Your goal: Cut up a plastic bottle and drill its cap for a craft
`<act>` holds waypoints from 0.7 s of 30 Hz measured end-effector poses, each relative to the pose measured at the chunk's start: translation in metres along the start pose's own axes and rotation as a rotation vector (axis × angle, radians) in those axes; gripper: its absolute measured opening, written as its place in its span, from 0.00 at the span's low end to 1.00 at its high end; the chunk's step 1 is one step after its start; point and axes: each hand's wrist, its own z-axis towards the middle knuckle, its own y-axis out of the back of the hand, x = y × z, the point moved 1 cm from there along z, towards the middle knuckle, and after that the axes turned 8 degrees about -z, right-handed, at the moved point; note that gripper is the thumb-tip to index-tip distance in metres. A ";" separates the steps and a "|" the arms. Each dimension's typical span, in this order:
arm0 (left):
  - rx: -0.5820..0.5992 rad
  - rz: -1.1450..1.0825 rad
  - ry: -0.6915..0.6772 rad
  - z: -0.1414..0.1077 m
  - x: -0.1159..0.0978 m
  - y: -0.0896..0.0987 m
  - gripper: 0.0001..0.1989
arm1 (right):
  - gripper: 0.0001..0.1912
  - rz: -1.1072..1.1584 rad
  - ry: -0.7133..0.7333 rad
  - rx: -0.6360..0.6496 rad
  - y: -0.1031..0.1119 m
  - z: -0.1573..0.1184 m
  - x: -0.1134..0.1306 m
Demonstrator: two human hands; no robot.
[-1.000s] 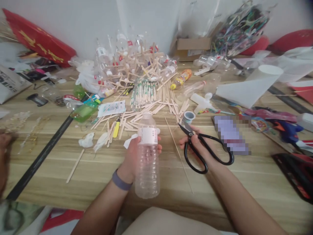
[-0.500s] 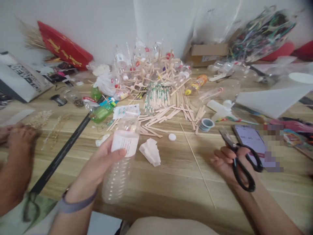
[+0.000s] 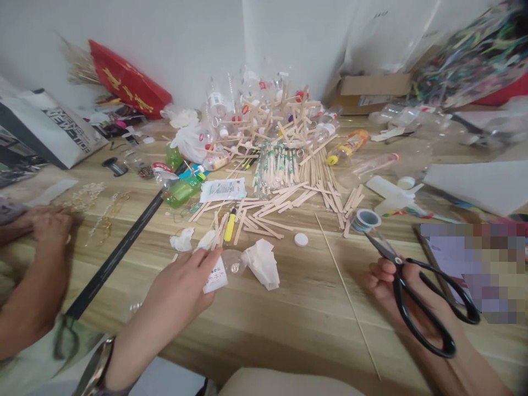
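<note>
item under review: a clear plastic bottle [image 3: 215, 276], low and just left of centre in the frame, its label wrapped by the fingers of my left hand [image 3: 181, 291]. condition of work: the label is in place, and neither the shoulder nor the bit of base i can see shows a cut; the stretch beneath my palm and wrist is hidden and cannot be passed either way. my right hand [image 3: 390, 291], lower right of the frame, holds black-handled scissors [image 3: 398, 261], blades a little parted, tips well apart from the plastic. i therefore judge the work on this bottle to be at an early stage, with all blade work outstanding. a white cap [image 3: 301, 240] lies loose on the counter [image 3: 305, 319] near the centre; whether it belongs to this bottle i cannot tell. orientation: the bottle is tipped nearly flat, its long axis running from the base, at lower left, to the neck, slightly higher and to the right. the neck points toward a crumpled tissue [image 3: 263, 264] just beside it; contact between the two cannot be confirmed. the scissors point to the upper left, handles to the lower right.
</note>
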 end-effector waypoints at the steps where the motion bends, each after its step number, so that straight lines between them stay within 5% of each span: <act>1: 0.033 0.079 0.017 0.002 -0.004 0.004 0.32 | 0.21 -0.006 0.007 0.007 -0.001 0.001 -0.001; 8: 0.153 0.408 -0.009 0.025 -0.040 0.030 0.30 | 0.21 -0.044 0.045 0.076 -0.013 0.000 -0.002; 21: 0.101 0.521 -0.195 0.054 -0.081 0.037 0.19 | 0.20 -0.011 0.031 0.134 -0.021 -0.013 0.003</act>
